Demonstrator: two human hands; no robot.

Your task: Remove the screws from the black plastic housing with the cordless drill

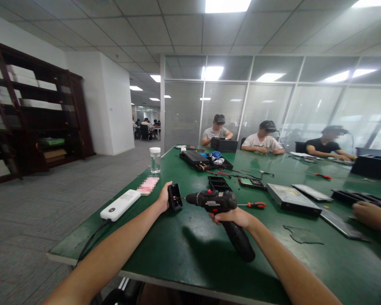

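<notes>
My left hand (165, 198) grips a small black rectangular box (175, 198) by its left side, tipped so its open face looks toward the drill. Wrapped round the handle of a black cordless drill (214, 201) is my right hand (233, 217). The drill points left, its thin bit at the box's open face; whether the tip touches anything inside cannot be made out. Behind the drill lies a black compartmented plastic part (219, 184). A screwdriver with an orange and black handle (256, 205) rests just right of the drill.
Left on the green table (139, 250) are a white power bank (120, 205) with a cable, a pink blurred item (148, 186) and a clear jar (155, 161). An optical drive (292, 199) and a broken clear sheet (303, 234) lie right. Another person's hand (373, 216) is at far right; several people sit opposite.
</notes>
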